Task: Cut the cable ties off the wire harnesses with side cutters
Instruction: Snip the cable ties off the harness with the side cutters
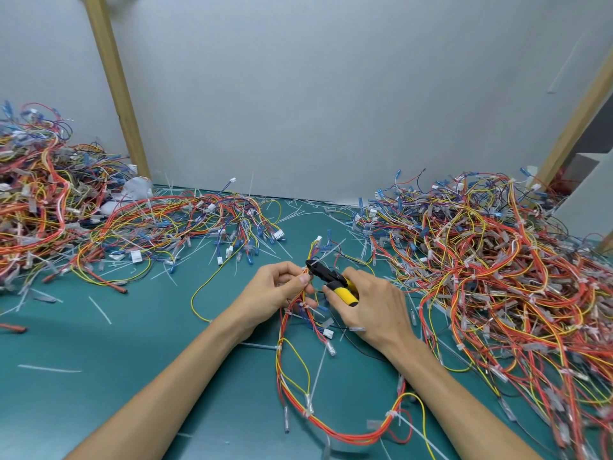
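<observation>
Big pile is sprawling at 3 o'clock, prob. still tied; second pile is lying at 9–10, prob. finished, kept apart for sorting. One harness is looping at 6 w/ ties still on. L hand is pinching its bundle near centre to steady it; R hand is gripping the side cutters, jaws meeting a cable tie toward 12. Green mat is carrying tie scraps; grey wall & wooden posts are standing behind.

Yellow-handled side cutters, looped red-yellow harness
</observation>
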